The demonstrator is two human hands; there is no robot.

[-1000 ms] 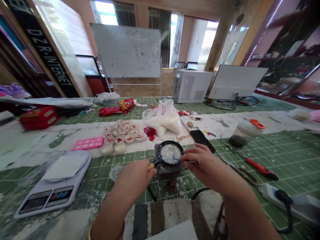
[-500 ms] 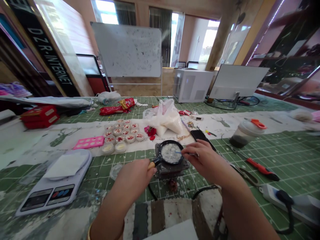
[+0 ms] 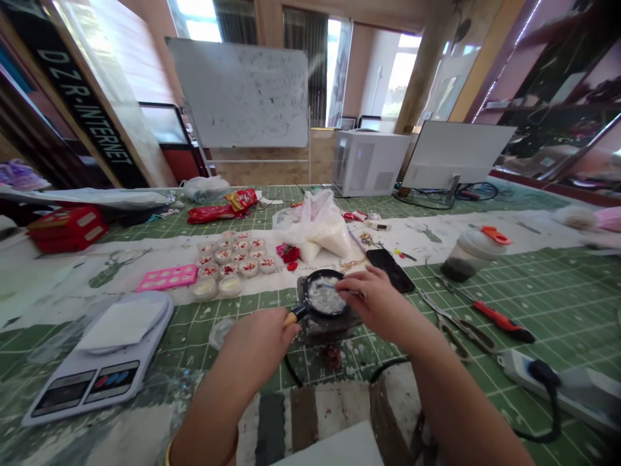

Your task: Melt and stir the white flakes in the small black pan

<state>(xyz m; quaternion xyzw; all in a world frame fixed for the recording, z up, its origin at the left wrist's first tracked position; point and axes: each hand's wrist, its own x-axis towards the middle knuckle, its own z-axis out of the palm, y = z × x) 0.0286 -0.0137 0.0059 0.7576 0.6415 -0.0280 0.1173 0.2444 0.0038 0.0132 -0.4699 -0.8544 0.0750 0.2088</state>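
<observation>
A small black frying pan [image 3: 306,296] rests on a dark square hot plate [image 3: 324,331]. White lumpy material [image 3: 324,300], looking partly melted, lies in it. My left hand [image 3: 262,333] is closed round the pan's handle, whose wooden end shows at the fingers. Above the pan's right side, my right hand [image 3: 373,296] pinches a thin stirring stick [image 3: 330,286] that reaches into the white material. Its exact kind is too small to make out. Right of the pan lies a black phone [image 3: 391,270], partly behind my right hand.
Small cups [image 3: 230,285], several with red bits on top, stand beside a pink mould [image 3: 167,278]. A bag of white granules [image 3: 334,239] sits behind the pan. A kitchen scale [image 3: 97,362] is at left; scissors [image 3: 449,323], a screwdriver [image 3: 502,321] and a power strip [image 3: 521,375] lie right.
My right hand has moved left over the pan, and the stick's tip now reaches further left in the white material. My left hand keeps its hold on the handle. The view has shifted slightly.
</observation>
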